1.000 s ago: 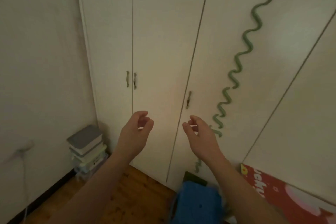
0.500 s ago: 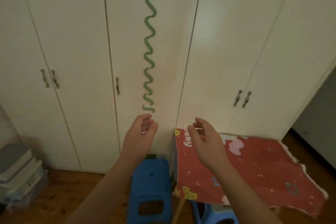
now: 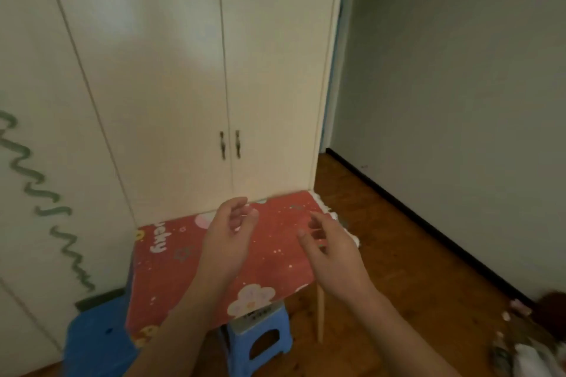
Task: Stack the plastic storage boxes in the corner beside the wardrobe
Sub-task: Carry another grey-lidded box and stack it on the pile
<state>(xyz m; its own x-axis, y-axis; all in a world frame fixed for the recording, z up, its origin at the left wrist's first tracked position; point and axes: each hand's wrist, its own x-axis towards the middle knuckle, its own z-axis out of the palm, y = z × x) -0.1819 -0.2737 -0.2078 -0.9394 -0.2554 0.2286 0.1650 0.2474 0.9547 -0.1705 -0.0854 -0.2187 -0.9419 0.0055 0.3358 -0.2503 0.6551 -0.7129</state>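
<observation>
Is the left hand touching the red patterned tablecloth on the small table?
Cannot tell. The head view shows the left hand with loosely curled fingers overlapping the red patterned tablecloth, but from above neither contact nor a gap is plain.

head view, down toward wardrobe (image 3: 183, 70)

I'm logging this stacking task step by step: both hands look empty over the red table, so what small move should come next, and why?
Probably a turn of the head to look for a box: the left hand and right hand hang loosely curled and hold nothing above the red patterned tabletop, and no plastic storage box shows in view.
</observation>
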